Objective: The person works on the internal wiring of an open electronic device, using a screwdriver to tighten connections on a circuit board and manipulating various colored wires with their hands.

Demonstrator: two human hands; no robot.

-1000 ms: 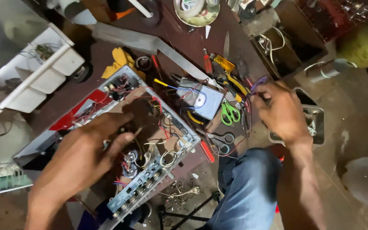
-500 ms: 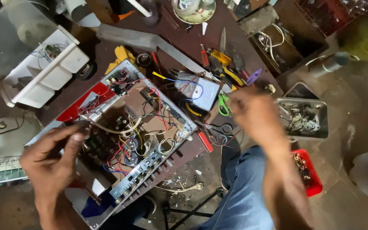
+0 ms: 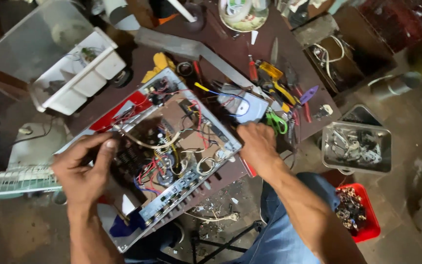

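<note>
Head view, looking down on a cluttered dark-brown workbench (image 3: 230, 54).

Centre: opened amplifier chassis (image 3: 172, 161), lying tilted across the near edge of the bench, showing a brown circuit board, red, yellow, black and white wiring, and a finned metal strip along its lower side.

Left hand (image 3: 86, 168): resting on the chassis's left end, fingers curled narrowly with the thumb laid flat along the top; gripping the chassis edge or only pressing on it, not possible to tell.

Right hand (image 3: 260, 146): lying against the chassis's right corner, fingers bent and close together, tips pointing toward the wiring; nothing clearly held, the fingertips being turned away from the camera.

Just beyond the right hand: small grey-white box (image 3: 244, 105) with a blue wire looping over it, touching the chassis's far right side; green-handled scissors (image 3: 275, 122) just beside the knuckles; red- and yellow-handled screwdrivers (image 3: 264, 73) and a purple-handled tool (image 3: 308, 94) spreading farther back on the bench.

Upper left: white plastic compartment tray (image 3: 74, 78) sitting under a clear lid, well apart from both hands.

Right, off the bench: rectangular metal tin (image 3: 357, 146) holding small metal parts, and below it a red plastic bin (image 3: 360, 215) holding dark scrap pieces, near the blue-jeaned knee (image 3: 289, 230).

Top: patterned plate (image 3: 244, 14) sitting at the far edge of the bench.
</note>
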